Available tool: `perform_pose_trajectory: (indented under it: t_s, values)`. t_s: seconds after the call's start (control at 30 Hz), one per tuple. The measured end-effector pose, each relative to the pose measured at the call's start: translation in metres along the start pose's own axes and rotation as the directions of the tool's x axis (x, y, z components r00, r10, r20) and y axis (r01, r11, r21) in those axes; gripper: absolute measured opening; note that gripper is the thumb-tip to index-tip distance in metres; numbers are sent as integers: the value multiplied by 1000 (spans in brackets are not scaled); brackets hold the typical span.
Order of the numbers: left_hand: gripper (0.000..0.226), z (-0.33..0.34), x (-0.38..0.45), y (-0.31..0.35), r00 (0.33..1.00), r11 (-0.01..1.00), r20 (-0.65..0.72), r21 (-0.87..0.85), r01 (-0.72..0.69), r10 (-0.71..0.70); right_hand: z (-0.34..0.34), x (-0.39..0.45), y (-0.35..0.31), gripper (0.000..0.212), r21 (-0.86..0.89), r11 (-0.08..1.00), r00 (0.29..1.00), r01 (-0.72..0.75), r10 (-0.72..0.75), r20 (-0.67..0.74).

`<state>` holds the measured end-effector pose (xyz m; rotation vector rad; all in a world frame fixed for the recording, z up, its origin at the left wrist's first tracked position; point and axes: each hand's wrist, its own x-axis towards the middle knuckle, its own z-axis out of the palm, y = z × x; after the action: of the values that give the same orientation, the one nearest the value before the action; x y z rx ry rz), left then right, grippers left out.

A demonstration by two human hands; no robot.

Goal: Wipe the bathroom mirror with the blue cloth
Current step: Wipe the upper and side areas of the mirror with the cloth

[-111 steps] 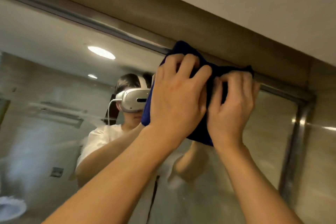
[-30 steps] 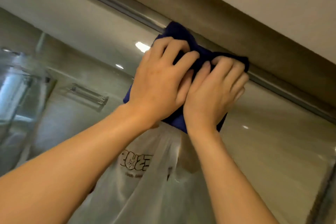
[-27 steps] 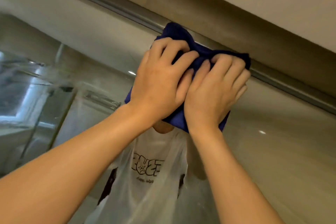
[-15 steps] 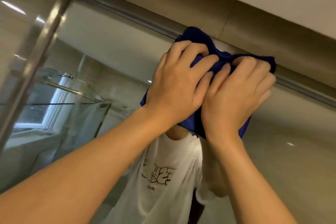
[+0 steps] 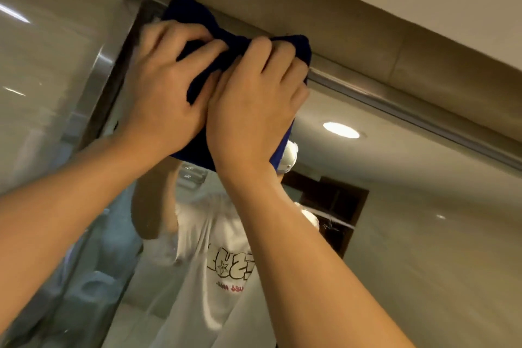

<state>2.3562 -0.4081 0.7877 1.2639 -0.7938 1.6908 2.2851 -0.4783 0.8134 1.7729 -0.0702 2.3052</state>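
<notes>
Both hands, left hand (image 5: 161, 96) and right hand (image 5: 251, 110), press the blue cloth (image 5: 234, 45) against the mirror (image 5: 395, 234) at its top left corner, fingers curled into the fabric. Glass below looks unwiped, though blur hides streaks; most seemingly remains.

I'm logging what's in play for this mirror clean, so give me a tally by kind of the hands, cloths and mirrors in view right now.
Hands: 2, left hand and right hand, both gripping the cloth
Cloths: 1, blue cloth, pressed into the mirror's top left corner
Mirrors: 1, bathroom mirror
Total: 4
</notes>
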Motion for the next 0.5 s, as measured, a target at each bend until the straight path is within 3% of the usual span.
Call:
perform_pose_trajectory:
  t_s: [0.3, 0.5]
  values:
    - [34, -10, -9, -23, 1000, 999, 6, 37, 23, -23, 8, -8, -21, 15, 31, 999, 997, 14, -16, 70]
    - [31, -21, -45, -23, 1000, 1000, 9, 22, 16, -16, -1, -46, -24, 6, -10, 1000, 995, 11, -10, 100]
